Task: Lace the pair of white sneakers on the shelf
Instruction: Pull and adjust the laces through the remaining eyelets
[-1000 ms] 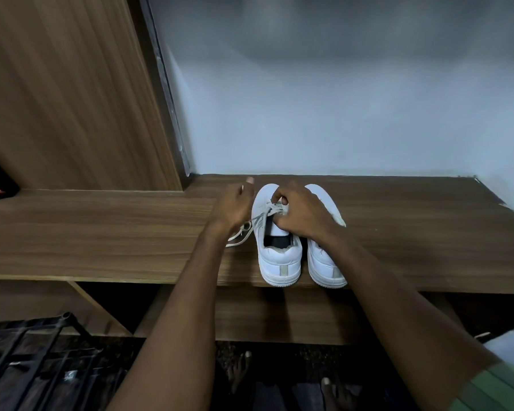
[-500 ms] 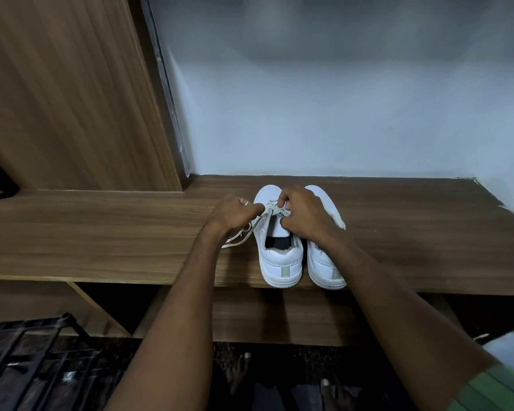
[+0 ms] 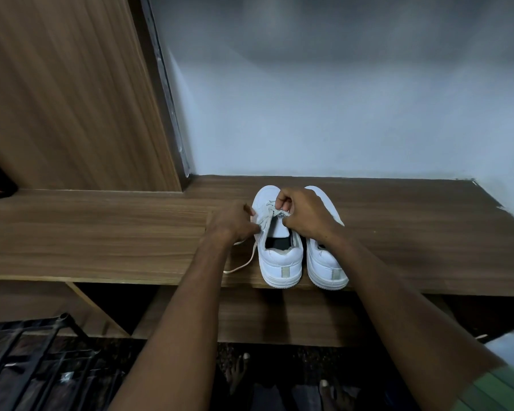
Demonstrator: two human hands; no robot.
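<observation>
Two white sneakers stand side by side, heels toward me, at the front edge of the wooden shelf (image 3: 101, 232). Over the left sneaker (image 3: 281, 262), both hands work the white lace (image 3: 244, 264). My left hand (image 3: 230, 223) pinches the lace at the shoe's left side, and a loose end trails down toward the shelf edge. My right hand (image 3: 304, 215) grips the lace over the tongue, near the eyelets. It covers much of the right sneaker (image 3: 327, 268), whose lacing I cannot see.
A wooden side panel (image 3: 72, 99) rises at the left and a pale wall (image 3: 339, 99) stands behind the shelf. A black metal rack (image 3: 27, 366) sits low at the left. Bare feet (image 3: 238, 372) show on the floor below.
My left hand has closed in from beside the toe to the shoe's left side and pulled the lace. The right hand stays over the tongue. The loose end now trails farther down.
</observation>
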